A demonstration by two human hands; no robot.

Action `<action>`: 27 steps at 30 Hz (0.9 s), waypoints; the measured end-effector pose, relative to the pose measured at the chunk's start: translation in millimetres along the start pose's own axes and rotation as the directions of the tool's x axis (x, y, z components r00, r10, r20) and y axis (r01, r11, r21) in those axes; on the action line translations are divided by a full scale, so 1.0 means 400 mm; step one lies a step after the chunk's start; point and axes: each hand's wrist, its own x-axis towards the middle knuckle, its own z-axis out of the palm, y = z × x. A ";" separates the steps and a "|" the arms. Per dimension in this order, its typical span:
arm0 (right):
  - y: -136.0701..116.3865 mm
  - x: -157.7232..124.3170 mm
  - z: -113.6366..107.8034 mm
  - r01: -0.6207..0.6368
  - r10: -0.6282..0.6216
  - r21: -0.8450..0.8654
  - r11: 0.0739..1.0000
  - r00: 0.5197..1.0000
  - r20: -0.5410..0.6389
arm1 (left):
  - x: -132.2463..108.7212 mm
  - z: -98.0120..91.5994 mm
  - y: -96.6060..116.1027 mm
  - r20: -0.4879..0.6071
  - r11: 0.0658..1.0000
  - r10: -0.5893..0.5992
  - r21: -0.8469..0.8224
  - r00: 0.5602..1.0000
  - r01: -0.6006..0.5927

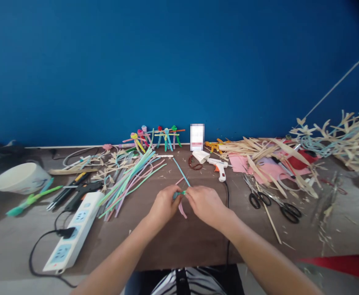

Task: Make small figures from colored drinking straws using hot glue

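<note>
From the head camera, the fingers of both hands hide where a blue pipe cleaner and a pink pipe cleaner meet, so any twist there cannot be made out. The left hand and right hand are closed in a tight pinch on them, below and left of a hot glue gun. A heap of loose pipe cleaners lies farther left of the gun, and scissors lie to its right.

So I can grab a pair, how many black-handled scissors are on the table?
2. Both lie right of the right hand: one pair of scissors, the second pair beside it. More could be hidden under the pale strips.
</note>
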 end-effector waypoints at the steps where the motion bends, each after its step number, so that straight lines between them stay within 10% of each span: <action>1: 0.005 0.004 -0.008 0.025 -0.024 0.017 1.000 0.999 -0.033 | 0.001 -0.004 0.001 0.016 1.000 0.008 0.001 1.000 -0.008; 7: 0.057 0.037 -0.004 0.044 -0.034 0.470 0.881 0.999 -0.031 | 0.004 -0.022 0.002 0.170 0.981 -0.036 -0.180 0.985 0.067; 12: 0.094 0.067 0.045 -0.359 -0.023 0.853 0.380 0.918 0.397 | -0.002 -0.029 0.005 0.237 0.952 -0.033 -0.289 0.971 0.103; 19: 0.077 0.065 0.098 -0.527 -0.132 0.834 -0.162 0.849 0.511 | -0.015 -0.020 -0.001 0.132 0.928 -0.022 -0.366 0.991 0.069; 23: 0.049 0.053 0.130 -0.464 -0.073 0.842 -0.274 0.883 0.463 | -0.020 0.002 -0.011 0.011 0.918 -0.125 -0.379 0.992 0.120; 27: 0.016 0.040 0.160 -0.268 0.214 0.960 -0.086 0.936 0.281 | -0.019 0.021 -0.012 -0.065 0.893 -0.239 -0.407 0.969 0.193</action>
